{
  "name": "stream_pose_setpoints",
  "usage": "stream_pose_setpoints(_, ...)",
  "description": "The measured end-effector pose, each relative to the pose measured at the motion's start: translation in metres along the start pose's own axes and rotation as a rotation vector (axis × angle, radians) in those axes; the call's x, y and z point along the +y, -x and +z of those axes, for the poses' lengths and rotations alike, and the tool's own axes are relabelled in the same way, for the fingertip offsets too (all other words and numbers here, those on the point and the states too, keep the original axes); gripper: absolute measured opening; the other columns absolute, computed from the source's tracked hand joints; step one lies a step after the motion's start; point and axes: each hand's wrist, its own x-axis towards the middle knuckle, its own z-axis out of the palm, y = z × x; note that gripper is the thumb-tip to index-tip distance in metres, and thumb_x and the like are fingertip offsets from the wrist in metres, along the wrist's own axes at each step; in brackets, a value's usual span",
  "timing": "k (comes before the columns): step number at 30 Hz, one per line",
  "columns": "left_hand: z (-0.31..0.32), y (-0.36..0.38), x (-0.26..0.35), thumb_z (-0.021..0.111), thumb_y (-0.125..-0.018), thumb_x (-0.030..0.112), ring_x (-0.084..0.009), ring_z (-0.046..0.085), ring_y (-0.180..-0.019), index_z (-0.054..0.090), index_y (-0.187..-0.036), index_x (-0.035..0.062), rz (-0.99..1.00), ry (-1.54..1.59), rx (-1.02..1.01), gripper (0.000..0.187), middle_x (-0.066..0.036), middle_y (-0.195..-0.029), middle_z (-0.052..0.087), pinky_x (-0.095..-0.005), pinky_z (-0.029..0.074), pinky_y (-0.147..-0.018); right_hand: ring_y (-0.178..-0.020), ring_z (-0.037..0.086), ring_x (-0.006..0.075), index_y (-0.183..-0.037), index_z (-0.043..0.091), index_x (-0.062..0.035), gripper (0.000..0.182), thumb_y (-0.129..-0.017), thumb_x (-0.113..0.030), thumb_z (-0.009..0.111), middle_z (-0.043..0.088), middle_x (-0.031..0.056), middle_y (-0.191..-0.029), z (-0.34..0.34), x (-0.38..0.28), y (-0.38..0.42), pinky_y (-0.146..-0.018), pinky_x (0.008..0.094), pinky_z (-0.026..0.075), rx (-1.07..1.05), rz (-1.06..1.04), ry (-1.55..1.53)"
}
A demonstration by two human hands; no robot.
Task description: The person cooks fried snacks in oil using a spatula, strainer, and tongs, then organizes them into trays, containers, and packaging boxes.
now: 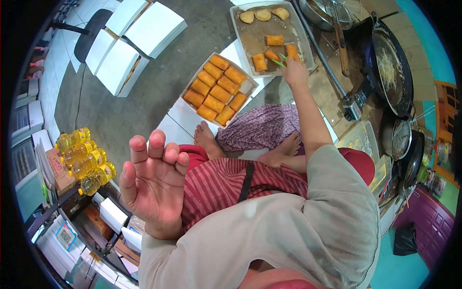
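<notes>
The right grip (294,74) holds something green (278,63) by the rolls (274,40) in the tray (248,36), while the left grip (158,192) is wide, loosely curled.

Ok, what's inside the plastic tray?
Three half-moon pastries, four golden rolls and green tong tips. The right hand hides part of the tray; anything beneath that hand can't be seen.

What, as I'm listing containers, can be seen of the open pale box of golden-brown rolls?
The open pale box, seemingly cardboard, has low upright walls; no lid shows. It lies flat on white floor tiles. Golden-brown rolls lie close inside, leaving bare bottom at one corner. Neither left hand nor right hand touches it.
</notes>
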Motion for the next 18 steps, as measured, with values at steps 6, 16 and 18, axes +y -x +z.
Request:
stream_pose_setpoints(6, 0.002, -0.003, -0.003, 0.047, -0.095, 0.029, -0.0256, 0.048, -0.106, 0.047, -0.123, 0.0113, -0.009, -0.011, -0.001, 0.034, -0.011, -0.124, 0.045, -0.0428, 0.04, -0.1, -0.09, 0.063, 0.0337, -0.101, 0.058, -0.0087, 0.03, -0.08, -0.03, 0.064, 0.062, 0.0161, -0.097, 0.01, 0.006, -0.012, -0.076, 0.0432, 0.052, 0.046, -0.068, 0.081)
stream_pose_setpoints(16, -0.005, -0.002, 0.002, 0.044, -0.096, 0.03, -0.0272, 0.049, -0.112, 0.046, -0.129, 0.0098, 0.004, -0.01, -0.026, 0.039, -0.013, -0.131, 0.044, -0.0438, 0.039, -0.101, -0.074, 0.061, 0.0093, -0.108, 0.068, -0.0072, 0.046, -0.075, -0.039, 0.074, 0.067, 0.004, -0.08, 0.006, 0.057, -0.064, -0.067, 0.0269, 0.048, -0.422, -0.086, -0.754)
stream_pose_setpoints(18, -0.006, -0.002, 0.003, 0.042, -0.097, 0.031, -0.0276, 0.048, -0.114, 0.045, -0.132, 0.0099, 0.019, 0.041, -0.077, 0.041, -0.014, -0.134, 0.042, -0.044, 0.038, -0.102, -0.072, 0.059, 0.0083, -0.106, 0.069, -0.0087, 0.043, -0.075, -0.038, 0.074, 0.067, 0.003, -0.081, -0.027, 0.029, -0.058, -0.065, 0.0265, 0.048, -0.671, -0.175, -0.619)
